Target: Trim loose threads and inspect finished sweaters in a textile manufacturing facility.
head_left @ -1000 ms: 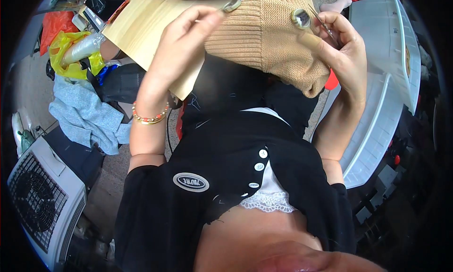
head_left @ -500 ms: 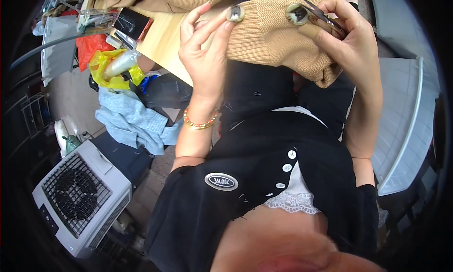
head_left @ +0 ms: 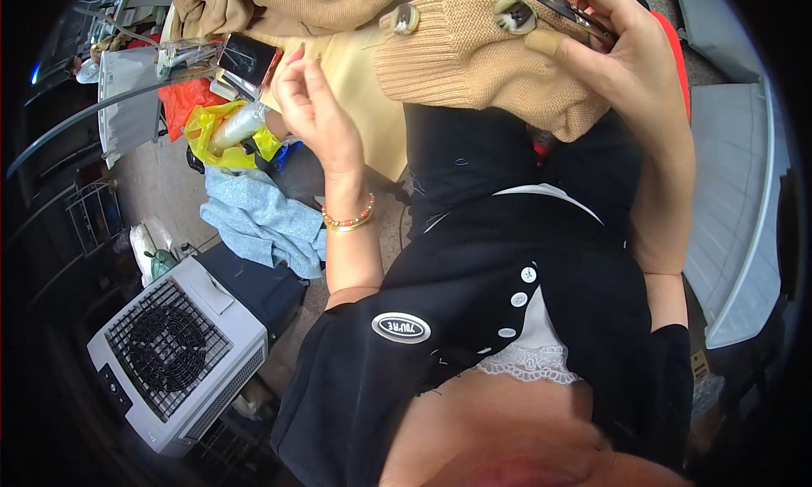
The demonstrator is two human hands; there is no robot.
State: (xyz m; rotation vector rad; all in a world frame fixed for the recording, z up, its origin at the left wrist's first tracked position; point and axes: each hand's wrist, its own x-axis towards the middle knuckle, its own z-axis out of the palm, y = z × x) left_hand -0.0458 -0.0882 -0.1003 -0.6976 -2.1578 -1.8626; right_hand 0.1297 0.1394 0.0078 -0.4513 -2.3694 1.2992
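Observation:
A tan knitted garment (head_left: 499, 77) with a ribbed edge lies over my lap and the table. Two marbled brown-and-cream buttons sit on it: a left button (head_left: 405, 19) on the ribbing and a right button (head_left: 515, 16). My right hand (head_left: 622, 60) is closed around dark scissors (head_left: 578, 15), their blades pointing over the knit past the right button. A tan covering wraps its thumb, which presses the knit beside that button. Away to the left of the garment, my left hand (head_left: 320, 119) is raised with thumb and fingers drawn together; anything between them is too small to make out.
The pale wooden table (head_left: 355, 73) carries more brown knitwear (head_left: 313, 5) at the back and a dark phone (head_left: 248, 59). Left of it are a yellow plastic bag (head_left: 203, 132), a light blue knit (head_left: 254, 216) and a grey fan unit (head_left: 178, 343). A pale panel (head_left: 736, 208) stands at right.
My left hand has moved from beside the left button out to the left, off the garment. My right hand still holds the scissors, a little higher in view.

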